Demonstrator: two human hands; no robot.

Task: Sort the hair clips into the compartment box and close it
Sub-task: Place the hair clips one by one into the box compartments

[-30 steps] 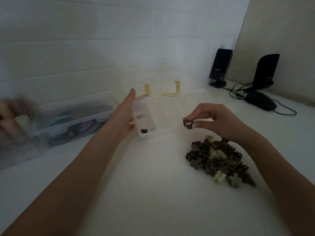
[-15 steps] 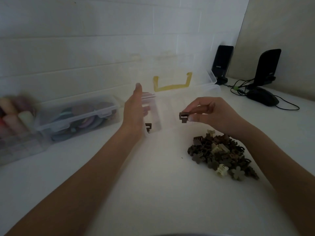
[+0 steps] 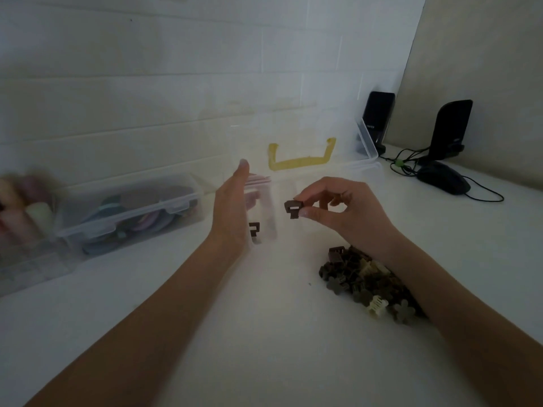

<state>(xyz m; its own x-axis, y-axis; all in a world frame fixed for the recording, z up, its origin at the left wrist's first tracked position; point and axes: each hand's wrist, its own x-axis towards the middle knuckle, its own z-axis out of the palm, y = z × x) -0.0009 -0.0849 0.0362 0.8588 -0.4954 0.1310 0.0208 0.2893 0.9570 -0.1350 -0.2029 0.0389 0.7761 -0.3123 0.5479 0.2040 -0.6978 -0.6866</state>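
A clear compartment box (image 3: 364, 171) with a yellow handle (image 3: 299, 163) stands open against the wall, its lid raised. One dark brown clip (image 3: 254, 229) lies in its left front compartment. My left hand (image 3: 232, 212) rests flat against the box's left end, fingers straight. My right hand (image 3: 338, 212) pinches a dark brown hair clip (image 3: 293, 208) in front of the box, level with its front wall. A pile of brown, grey and cream hair clips (image 3: 361, 280) lies on the table under my right forearm.
A closed clear box of coloured round items (image 3: 129, 210) and blurred pastel items (image 3: 26, 212) sit at the left. Two black speakers (image 3: 377, 118) (image 3: 451, 127), a black mouse (image 3: 443, 180) and cables (image 3: 482, 198) occupy the right back of the white table (image 3: 264, 333).
The box lid has swung up from nearly flat to upright. My right hand has carried the brown clip slightly left and up. My left hand stays at the box's left end.
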